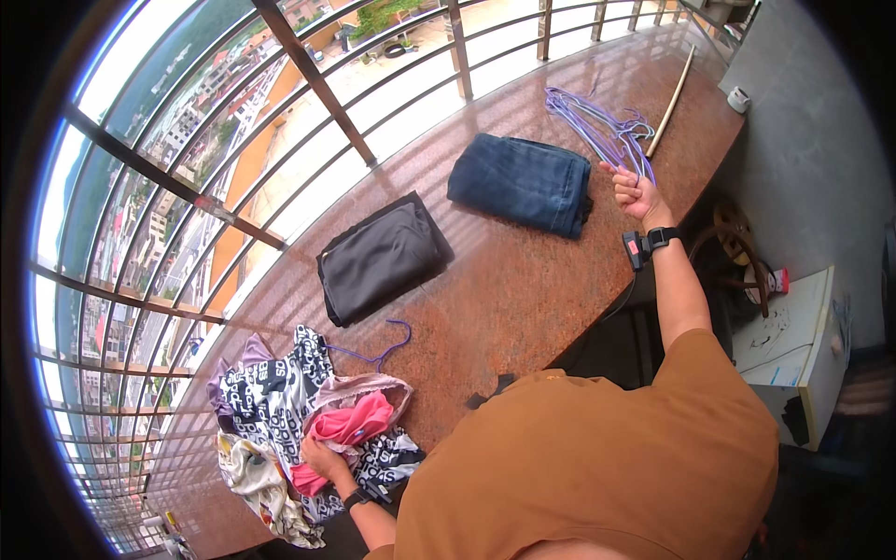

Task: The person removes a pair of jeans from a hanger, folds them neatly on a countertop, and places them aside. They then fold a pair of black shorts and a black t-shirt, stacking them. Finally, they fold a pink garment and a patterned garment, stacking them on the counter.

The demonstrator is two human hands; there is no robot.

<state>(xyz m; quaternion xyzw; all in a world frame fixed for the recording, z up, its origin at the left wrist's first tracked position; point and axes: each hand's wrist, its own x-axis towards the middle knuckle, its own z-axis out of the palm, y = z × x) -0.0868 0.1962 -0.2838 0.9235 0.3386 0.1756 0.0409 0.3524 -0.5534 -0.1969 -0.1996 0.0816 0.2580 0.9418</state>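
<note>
My left hand grips a pink cloth at the heap of clothes. Around it lie a black-and-white garment printed with lettering, a pale pink lace-edged piece and a cream patterned cloth. From the heap's far side sticks the hook of a purple hanger. Well off to the right, my right hand has its fingers curled at the near end of a bunch of purple wire hangers; the hand hides part of their wires.
Folded black trousers and folded blue jeans lie on the reddish stone counter. A wooden stick rests beyond the hangers. Metal railings border the far side; a white cabinet and a stool stand at right.
</note>
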